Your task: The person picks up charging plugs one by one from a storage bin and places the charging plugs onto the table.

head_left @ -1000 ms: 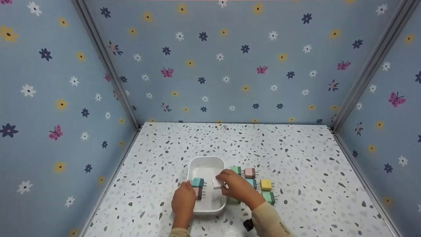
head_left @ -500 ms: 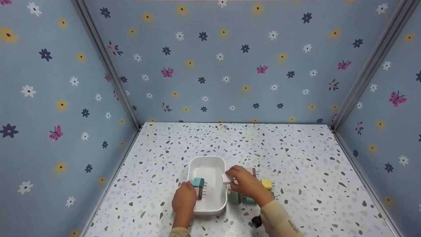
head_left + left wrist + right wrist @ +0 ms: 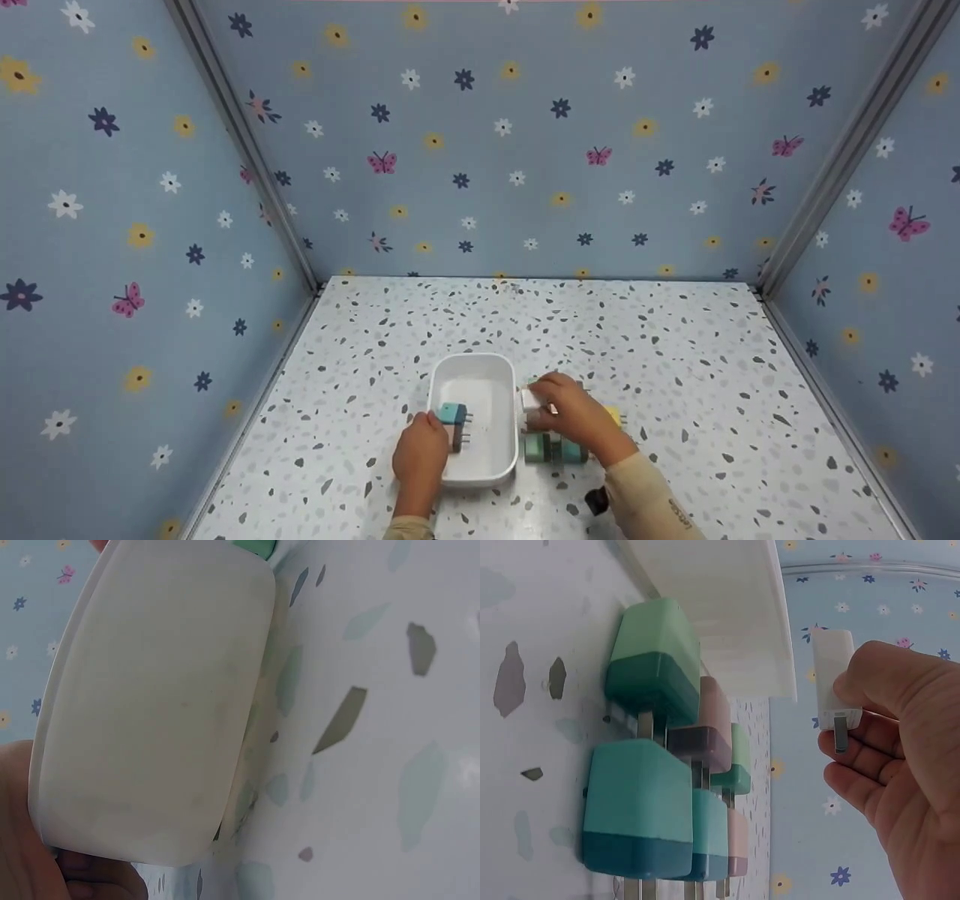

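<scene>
In the head view my left hand (image 3: 421,454) grips the left rim of a white plastic tub (image 3: 478,481); the left wrist view shows the tub's outer wall (image 3: 150,705) and the curled fingers (image 3: 101,876). Inside, at the left, a blue charger plug (image 3: 451,412) lies beside a pink charger plug (image 3: 456,438), prongs pointing right. My right hand (image 3: 576,416) pinches a white charger plug (image 3: 832,671) between thumb and fingers, just right of the tub and above other plugs. Its metal prong points toward the palm side.
Right of the tub stand rows of charger plugs: a green plug (image 3: 652,652), a turquoise plug (image 3: 637,799), a pink plug (image 3: 714,724) and others, with a yellow plug (image 3: 614,415) partly behind my hand. Flowered walls (image 3: 525,150) surround the speckled table (image 3: 375,322).
My right hand has moved right, carrying the white charger plug from over the tub to above the plugs beside it. My left hand keeps its hold on the rim.
</scene>
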The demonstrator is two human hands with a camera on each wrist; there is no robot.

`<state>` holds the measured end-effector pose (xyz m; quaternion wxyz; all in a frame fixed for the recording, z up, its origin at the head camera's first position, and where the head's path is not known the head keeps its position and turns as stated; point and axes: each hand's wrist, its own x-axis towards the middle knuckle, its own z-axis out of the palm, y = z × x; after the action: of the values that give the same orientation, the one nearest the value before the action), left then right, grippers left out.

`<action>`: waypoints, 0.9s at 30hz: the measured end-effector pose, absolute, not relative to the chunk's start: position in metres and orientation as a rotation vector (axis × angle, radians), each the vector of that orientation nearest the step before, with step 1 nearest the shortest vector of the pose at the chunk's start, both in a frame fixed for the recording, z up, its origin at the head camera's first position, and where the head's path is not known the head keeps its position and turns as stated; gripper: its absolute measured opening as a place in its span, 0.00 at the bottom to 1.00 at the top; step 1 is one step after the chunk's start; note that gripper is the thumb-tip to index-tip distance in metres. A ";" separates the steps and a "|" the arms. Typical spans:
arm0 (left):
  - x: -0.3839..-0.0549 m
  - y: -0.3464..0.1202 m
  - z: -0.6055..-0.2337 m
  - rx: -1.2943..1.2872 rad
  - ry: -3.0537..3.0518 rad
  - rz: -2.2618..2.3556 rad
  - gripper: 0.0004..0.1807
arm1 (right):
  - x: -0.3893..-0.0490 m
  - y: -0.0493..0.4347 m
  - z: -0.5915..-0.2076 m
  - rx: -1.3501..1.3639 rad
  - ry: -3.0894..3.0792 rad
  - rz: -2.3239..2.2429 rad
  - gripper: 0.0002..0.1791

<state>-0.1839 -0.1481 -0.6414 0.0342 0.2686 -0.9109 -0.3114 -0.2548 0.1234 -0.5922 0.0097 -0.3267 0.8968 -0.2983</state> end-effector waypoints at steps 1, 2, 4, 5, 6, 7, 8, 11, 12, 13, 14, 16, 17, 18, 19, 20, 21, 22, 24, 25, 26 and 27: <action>-0.184 -0.148 -0.642 0.826 -2.801 -0.954 0.24 | -0.256 0.125 -0.592 -1.023 2.797 -0.936 0.22; -0.184 -0.148 -0.642 0.825 -2.803 -0.946 0.24 | -0.256 0.126 -0.592 -1.023 2.797 -0.939 0.21; -0.185 -0.148 -0.642 0.823 -2.809 -0.933 0.24 | -0.257 0.129 -0.592 -1.025 2.805 -0.933 0.20; -0.185 -0.148 -0.642 0.821 -2.811 -0.929 0.24 | -0.257 0.131 -0.592 -1.035 2.810 -0.931 0.20; -0.185 -0.148 -0.642 0.821 -2.813 -0.926 0.24 | -0.258 0.132 -0.591 -1.045 2.818 -0.927 0.20; -0.185 -0.148 -0.642 0.818 -2.813 -0.923 0.24 | -0.259 0.134 -0.591 -1.038 2.820 -0.929 0.21; -0.185 -0.147 -0.641 0.815 -2.814 -0.923 0.24 | -0.259 0.136 -0.591 -1.035 2.823 -0.929 0.21; -0.184 -0.148 -0.640 0.806 -2.808 -0.939 0.24 | -0.261 0.141 -0.589 -1.021 2.842 -0.923 0.23; -0.184 -0.148 -0.640 0.805 -2.806 -0.943 0.24 | -0.262 0.143 -0.589 -1.020 2.853 -0.916 0.23; -0.184 -0.148 -0.640 0.800 -2.803 -0.942 0.24 | -0.263 0.144 -0.589 -1.020 2.860 -0.912 0.23; -0.184 -0.148 -0.640 0.798 -2.802 -0.941 0.24 | -0.263 0.146 -0.589 -1.026 2.872 -0.904 0.23; -0.183 -0.149 -0.640 0.790 -2.800 -0.937 0.25 | -0.265 0.149 -0.590 -1.047 2.902 -0.883 0.24; -0.183 -0.149 -0.641 0.788 -2.799 -0.932 0.25 | -0.266 0.150 -0.591 -1.051 2.911 -0.880 0.23; -0.183 -0.149 -0.641 0.786 -2.796 -0.926 0.25 | -0.267 0.152 -0.591 -1.040 2.918 -0.877 0.23; -0.183 -0.149 -0.641 0.786 -2.795 -0.925 0.25 | -0.268 0.153 -0.592 -1.020 2.919 -0.875 0.23; -0.183 -0.149 -0.641 0.787 -2.797 -0.929 0.25 | -0.268 0.154 -0.593 -0.989 2.920 -0.872 0.23; -0.183 -0.149 -0.641 0.788 -2.798 -0.932 0.25 | -0.268 0.155 -0.593 -0.960 2.918 -0.874 0.23; -0.182 -0.149 -0.641 0.788 -2.798 -0.935 0.25 | -0.268 0.156 -0.593 -0.922 2.916 -0.872 0.24; -0.182 -0.149 -0.641 0.798 -2.801 -0.948 0.25 | -0.269 0.159 -0.594 -0.847 2.909 -0.867 0.24; -0.182 -0.149 -0.641 0.801 -2.803 -0.956 0.25 | -0.269 0.160 -0.594 -0.812 2.906 -0.861 0.24; -0.182 -0.149 -0.641 0.805 -2.804 -0.960 0.25 | -0.269 0.161 -0.595 -0.787 2.903 -0.863 0.24; -0.181 -0.149 -0.641 0.810 -2.805 -0.962 0.25 | -0.270 0.162 -0.595 -0.768 2.895 -0.874 0.25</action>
<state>-0.1815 -0.1487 -0.6408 0.0337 0.2635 -0.9119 -0.3128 -0.2695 0.1619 -0.5946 0.0107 -0.2460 0.9279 -0.2800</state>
